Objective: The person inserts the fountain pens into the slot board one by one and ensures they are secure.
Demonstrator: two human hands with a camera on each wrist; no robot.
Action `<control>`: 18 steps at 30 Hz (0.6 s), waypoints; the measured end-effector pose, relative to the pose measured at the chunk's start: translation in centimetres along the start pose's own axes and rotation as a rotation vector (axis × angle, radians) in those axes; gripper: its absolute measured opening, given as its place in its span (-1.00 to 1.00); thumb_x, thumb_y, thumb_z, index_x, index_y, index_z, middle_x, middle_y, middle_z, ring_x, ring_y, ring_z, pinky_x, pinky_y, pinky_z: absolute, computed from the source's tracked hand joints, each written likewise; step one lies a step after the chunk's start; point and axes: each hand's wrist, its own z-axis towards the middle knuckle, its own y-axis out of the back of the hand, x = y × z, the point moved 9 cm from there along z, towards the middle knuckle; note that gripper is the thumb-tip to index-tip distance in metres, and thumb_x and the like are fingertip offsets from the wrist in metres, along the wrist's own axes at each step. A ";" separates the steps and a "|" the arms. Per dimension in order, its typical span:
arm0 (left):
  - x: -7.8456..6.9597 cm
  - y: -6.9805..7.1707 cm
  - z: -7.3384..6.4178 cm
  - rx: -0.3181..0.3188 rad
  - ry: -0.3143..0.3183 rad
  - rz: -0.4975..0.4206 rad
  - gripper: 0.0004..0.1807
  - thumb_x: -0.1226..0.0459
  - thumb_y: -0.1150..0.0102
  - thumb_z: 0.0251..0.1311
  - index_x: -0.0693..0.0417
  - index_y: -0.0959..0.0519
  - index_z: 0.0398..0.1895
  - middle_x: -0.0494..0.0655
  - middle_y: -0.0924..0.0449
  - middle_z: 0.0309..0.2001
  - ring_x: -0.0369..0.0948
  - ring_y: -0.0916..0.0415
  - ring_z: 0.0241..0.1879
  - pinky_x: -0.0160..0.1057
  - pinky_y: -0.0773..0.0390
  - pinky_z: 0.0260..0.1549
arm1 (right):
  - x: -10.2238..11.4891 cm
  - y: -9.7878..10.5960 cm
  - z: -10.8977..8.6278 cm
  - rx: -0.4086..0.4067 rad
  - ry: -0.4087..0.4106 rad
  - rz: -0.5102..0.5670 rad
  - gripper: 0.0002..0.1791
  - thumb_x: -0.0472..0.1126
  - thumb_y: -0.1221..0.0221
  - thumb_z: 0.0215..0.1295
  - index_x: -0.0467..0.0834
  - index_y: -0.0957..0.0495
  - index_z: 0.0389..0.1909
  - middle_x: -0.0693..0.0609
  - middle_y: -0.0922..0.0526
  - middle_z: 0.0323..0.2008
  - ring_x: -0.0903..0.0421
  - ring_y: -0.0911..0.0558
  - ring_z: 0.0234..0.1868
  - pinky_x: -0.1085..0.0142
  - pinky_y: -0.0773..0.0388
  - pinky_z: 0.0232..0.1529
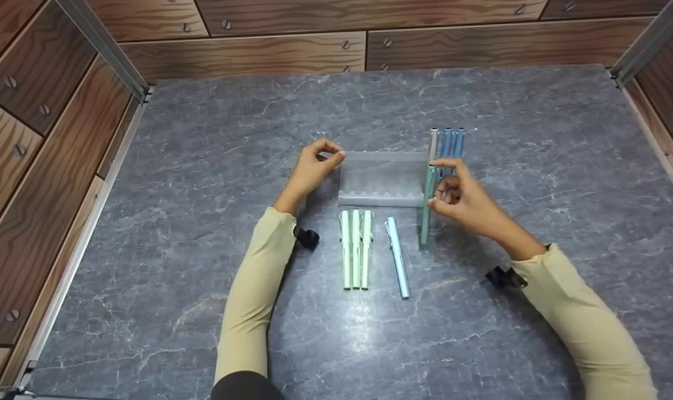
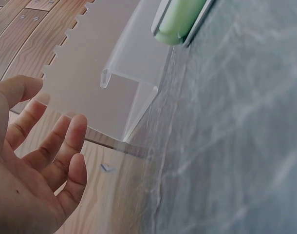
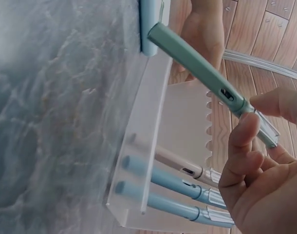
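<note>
A clear plastic pen rack (image 1: 383,173) with a notched edge stands mid-table. At its far left corner my left hand (image 1: 313,169) pinches the clear sheet between thumb and index finger; the other fingers are loosely bent (image 2: 46,161). My right hand (image 1: 463,194) holds a dark green pen (image 3: 197,68) by its capped, clipped end, thumb and fingers around the cap. The pen tilts over the rack's right part. Below it, a greyish-pink pen (image 3: 175,161) and two blue pens (image 3: 168,183) lie side by side in the rack.
Nearer than the rack, several light green pens (image 1: 356,250) lie parallel on the grey marbled table (image 1: 175,222). A single light blue pen (image 1: 398,258) lies slightly slanted to their right. Wood-patterned panels (image 1: 247,55) border the table at the back and sides.
</note>
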 end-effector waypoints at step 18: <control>-0.1 0.0 0.0 0.001 -0.001 0.012 -0.82 0.28 -0.23 0.23 0.25 -0.59 -0.22 0.02 -0.61 -0.24 0.21 -0.60 -0.29 -0.44 -0.50 -0.41 | 2.4 0.7 1.3 -0.140 0.033 -0.140 -0.32 -0.45 -0.17 0.22 -0.09 -0.17 0.34 -0.01 -0.49 -0.40 0.26 -0.36 -0.63 0.45 -0.34 -0.58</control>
